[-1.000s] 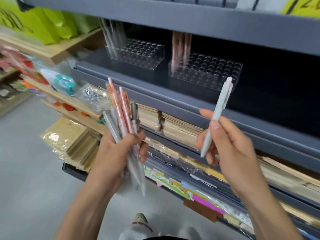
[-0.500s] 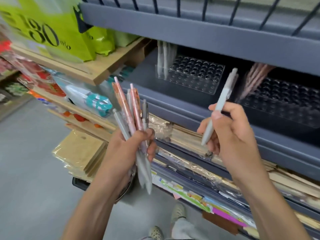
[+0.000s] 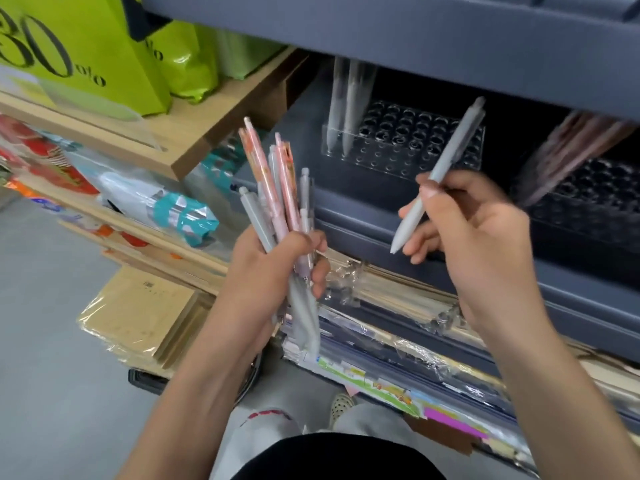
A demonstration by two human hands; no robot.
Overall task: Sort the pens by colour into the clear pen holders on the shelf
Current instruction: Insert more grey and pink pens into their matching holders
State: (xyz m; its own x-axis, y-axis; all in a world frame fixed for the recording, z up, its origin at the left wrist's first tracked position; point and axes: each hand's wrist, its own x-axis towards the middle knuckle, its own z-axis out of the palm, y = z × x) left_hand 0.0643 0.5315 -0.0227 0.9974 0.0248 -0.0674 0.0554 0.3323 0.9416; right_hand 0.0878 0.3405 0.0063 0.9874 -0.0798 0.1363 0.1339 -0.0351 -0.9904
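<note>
your right hand (image 3: 485, 230) pinches one grey pen (image 3: 440, 171) in front of the left clear holder (image 3: 401, 140) while your left hand (image 3: 273, 268) grips the mixed bunch (image 3: 277, 188), so loosening that fist mid-reach could spill pens.

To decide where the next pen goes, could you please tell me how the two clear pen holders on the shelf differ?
The left holder carries pale grey pens at its left end; the right holder carries pinkish pens. The left holder is sharp; the right holder is blurred and cut by the frame edge. Both are clear, with most holes empty.
</note>
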